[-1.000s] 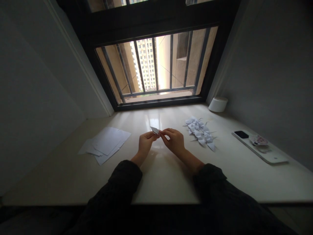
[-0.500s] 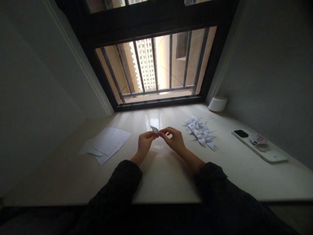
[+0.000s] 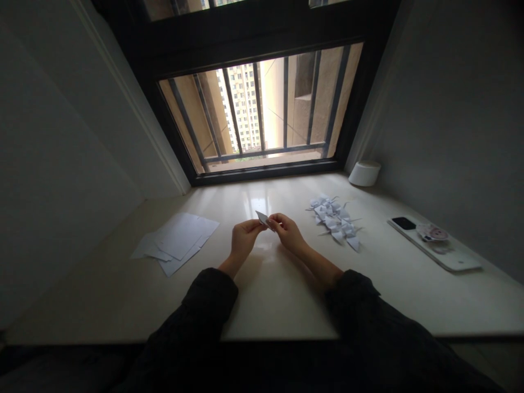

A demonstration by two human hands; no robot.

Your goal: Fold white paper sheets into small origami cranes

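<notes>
Between both hands is a small piece of folded white paper (image 3: pixel 262 217), its pointed end sticking up toward the window. My left hand (image 3: pixel 244 237) pinches it from the left with thumb and fingers closed. From the other side, my right hand (image 3: pixel 288 231) grips its right part, and the fingertips hide that portion. The hands are held above the middle of the pale sill. To their right lies a cluster of several folded paper cranes (image 3: pixel 334 219). Left of the hands is a loose stack of white paper sheets (image 3: pixel 186 237).
A white phone (image 3: pixel 454 258) with a round cartoon grip on its back lies at the far right. Near the right wall stands a white cylindrical object (image 3: pixel 364 173). The dark-framed barred window (image 3: pixel 266 177) bounds the back of the sill (image 3: pixel 278 305).
My right hand has shifted slightly left and its fingers have closed in further on the folded paper. The paper's tip has moved a little to the right.
</notes>
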